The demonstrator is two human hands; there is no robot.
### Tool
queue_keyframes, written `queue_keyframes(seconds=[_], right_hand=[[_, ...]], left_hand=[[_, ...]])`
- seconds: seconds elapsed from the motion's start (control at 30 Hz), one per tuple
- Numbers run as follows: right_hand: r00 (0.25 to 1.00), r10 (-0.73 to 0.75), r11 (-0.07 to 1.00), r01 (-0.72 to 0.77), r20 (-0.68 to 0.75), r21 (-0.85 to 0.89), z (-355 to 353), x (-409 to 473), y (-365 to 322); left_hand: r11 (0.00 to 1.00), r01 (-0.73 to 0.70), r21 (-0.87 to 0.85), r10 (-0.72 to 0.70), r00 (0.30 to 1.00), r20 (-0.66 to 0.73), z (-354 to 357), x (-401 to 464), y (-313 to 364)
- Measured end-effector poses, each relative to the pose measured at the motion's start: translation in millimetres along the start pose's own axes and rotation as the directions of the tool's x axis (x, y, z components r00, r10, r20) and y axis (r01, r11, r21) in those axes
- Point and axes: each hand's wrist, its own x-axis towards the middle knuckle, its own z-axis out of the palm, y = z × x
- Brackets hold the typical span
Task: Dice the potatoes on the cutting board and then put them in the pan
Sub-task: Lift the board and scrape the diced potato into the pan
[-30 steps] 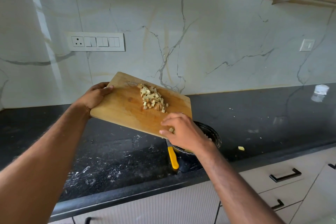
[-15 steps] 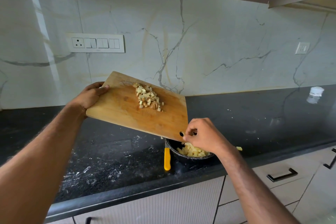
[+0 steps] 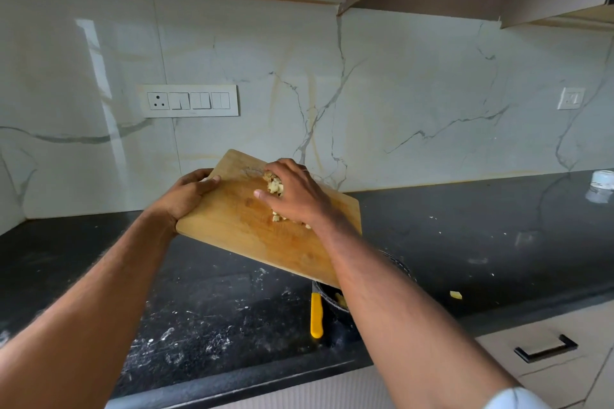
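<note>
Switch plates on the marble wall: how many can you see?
2. A long white switch plate with socket on the left; a small square white switch plate far right. None seem hidden.

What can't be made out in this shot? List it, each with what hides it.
- Pan, head view: mostly hidden behind the right forearm and the tilted cutting board; how full it is cannot be told.
- Diced potatoes: largely covered by the right hand.
- Yellow handle: its upper end runs under the board.
- White container: cut off by the right edge.
</note>
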Motion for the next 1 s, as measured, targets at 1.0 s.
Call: queue_keyframes(seconds=[1.0], right_hand=[[0.991, 0.023, 1.000, -0.024, -0.130, -0.009, 15, -87, 34]], left_hand=[[0.999, -0.031, -0.023, 0.033, 0.998, 0.056, -13, 23, -19]])
